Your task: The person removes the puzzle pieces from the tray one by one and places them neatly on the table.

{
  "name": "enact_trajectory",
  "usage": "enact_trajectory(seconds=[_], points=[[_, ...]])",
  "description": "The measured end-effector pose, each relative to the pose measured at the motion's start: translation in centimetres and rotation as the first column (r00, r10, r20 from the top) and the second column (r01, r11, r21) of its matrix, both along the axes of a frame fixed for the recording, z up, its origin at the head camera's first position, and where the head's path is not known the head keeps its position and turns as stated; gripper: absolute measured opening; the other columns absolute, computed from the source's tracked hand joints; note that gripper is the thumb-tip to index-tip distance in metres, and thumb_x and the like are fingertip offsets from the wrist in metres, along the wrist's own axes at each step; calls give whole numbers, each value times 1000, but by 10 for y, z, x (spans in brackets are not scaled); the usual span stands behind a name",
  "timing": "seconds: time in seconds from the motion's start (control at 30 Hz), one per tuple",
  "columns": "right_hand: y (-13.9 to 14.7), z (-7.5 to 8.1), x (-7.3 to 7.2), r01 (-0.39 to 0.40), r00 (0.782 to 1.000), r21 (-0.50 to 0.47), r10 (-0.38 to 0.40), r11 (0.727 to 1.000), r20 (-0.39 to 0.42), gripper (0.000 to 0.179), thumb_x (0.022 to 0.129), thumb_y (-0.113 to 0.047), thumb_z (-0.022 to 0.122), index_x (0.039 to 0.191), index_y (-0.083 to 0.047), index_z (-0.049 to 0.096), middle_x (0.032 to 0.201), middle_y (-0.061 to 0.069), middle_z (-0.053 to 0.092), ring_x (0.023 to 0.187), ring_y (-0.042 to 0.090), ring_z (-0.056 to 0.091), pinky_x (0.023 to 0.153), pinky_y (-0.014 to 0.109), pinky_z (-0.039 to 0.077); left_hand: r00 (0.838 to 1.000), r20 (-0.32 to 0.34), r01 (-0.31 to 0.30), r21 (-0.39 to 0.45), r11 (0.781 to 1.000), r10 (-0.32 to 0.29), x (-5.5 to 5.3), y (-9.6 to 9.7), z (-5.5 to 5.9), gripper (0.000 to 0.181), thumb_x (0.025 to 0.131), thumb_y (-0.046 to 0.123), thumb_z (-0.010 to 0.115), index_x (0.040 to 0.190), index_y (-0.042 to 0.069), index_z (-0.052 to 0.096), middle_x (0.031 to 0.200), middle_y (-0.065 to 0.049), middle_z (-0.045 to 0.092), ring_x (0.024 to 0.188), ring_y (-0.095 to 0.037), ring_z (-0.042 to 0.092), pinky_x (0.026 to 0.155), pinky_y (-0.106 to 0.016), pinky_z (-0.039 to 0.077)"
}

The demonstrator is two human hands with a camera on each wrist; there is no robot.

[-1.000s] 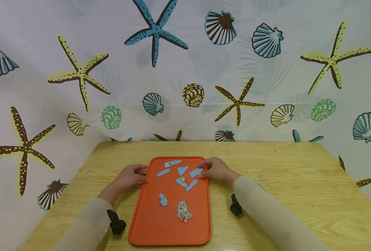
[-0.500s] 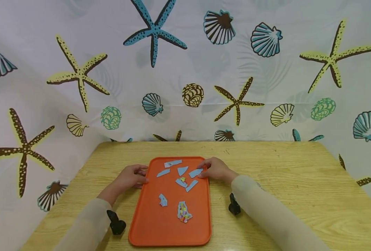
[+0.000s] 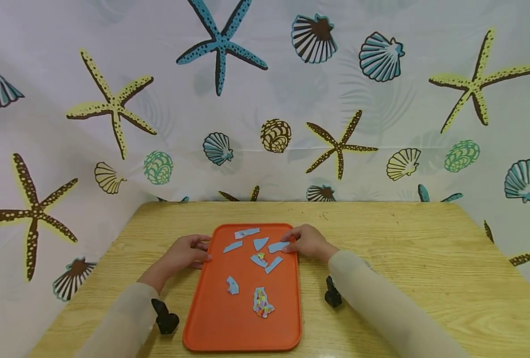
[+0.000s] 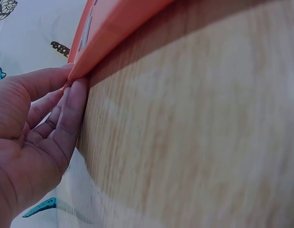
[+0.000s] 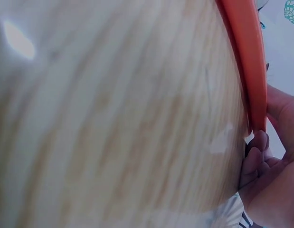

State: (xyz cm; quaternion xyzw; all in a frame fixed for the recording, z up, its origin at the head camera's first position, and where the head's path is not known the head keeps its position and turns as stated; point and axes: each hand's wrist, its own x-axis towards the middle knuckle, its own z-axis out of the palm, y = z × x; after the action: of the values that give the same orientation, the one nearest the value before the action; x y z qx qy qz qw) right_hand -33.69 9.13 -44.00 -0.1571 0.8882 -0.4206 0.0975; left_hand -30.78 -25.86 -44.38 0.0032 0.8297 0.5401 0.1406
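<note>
An orange rectangular tray (image 3: 242, 328) lies lengthwise on the wooden table. My left hand (image 3: 186, 253) grips its left rim near the far end; in the left wrist view the thumb is over the edge and the fingers (image 4: 71, 114) are below it. My right hand (image 3: 309, 242) holds the right rim opposite, its fingers (image 5: 253, 159) curled at the rim's underside. The right thumb reaches over the rim onto a light blue paper-like scrap (image 3: 276, 247), whose right end it covers. Beside that scrap lie a blue triangular scrap (image 3: 260, 243) and a narrow strip (image 3: 273, 264).
Several more flat scraps lie on the tray, among them a colourful patterned one (image 3: 262, 302) and a small blue one (image 3: 232, 285). The wooden table (image 3: 408, 258) reaches back to a shell-and-starfish patterned cloth (image 3: 265, 174). Black wrist mounts (image 3: 166, 320) hang by both sleeves.
The blue scrap under my right thumb has slid slightly left and turned flatter. My right hand and wrist have shifted a little left. The left hand and tray stay nearly where they were.
</note>
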Motion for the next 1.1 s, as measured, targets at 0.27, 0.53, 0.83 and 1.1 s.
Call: enact_trajectory(seconds=[0.27, 0.53, 0.83, 1.1], points=[[0, 2, -2, -21, 999, 45, 23, 999, -42, 16, 85, -17, 77, 100, -12, 74, 99, -1, 65, 90, 17, 56, 83, 35, 49, 1000, -3, 4, 5, 1000, -4, -2, -1, 3, 57, 88, 2, 68, 140, -2, 45, 117, -17, 57, 88, -22, 63, 74, -36, 58], [0, 3, -2, -39, 997, 92, 44, 995, -56, 12, 86, -19, 76, 96, -14, 72, 88, -2, 62, 79, 18, 51, 73, 31, 45, 1000, 4, 1, 6, 1000, -1, -3, -2, 2, 59, 88, 4, 70, 140, -2, 44, 117, -17, 56, 89, -22, 63, 74, -37, 58], [2, -3, -4, -63, 996, 67, 68, 996, -62, 11, 87, -20, 75, 95, -14, 72, 81, 1, 58, 75, 18, 49, 66, 29, 41, 1000, -1, 12, 13, 1000, -12, -4, -3, -2, 59, 88, 3, 69, 140, -3, 44, 116, -16, 57, 88, -21, 63, 73, -37, 58], [7, -2, -5, -78, 995, -19, 76, 997, -67, 10, 87, -18, 75, 94, -10, 72, 89, 2, 59, 83, 19, 51, 72, 32, 45, 1000, -2, 19, 17, 1000, -19, -3, -3, -3, 59, 88, 3, 69, 141, -3, 43, 117, -17, 57, 88, -22, 64, 74, -37, 58]])
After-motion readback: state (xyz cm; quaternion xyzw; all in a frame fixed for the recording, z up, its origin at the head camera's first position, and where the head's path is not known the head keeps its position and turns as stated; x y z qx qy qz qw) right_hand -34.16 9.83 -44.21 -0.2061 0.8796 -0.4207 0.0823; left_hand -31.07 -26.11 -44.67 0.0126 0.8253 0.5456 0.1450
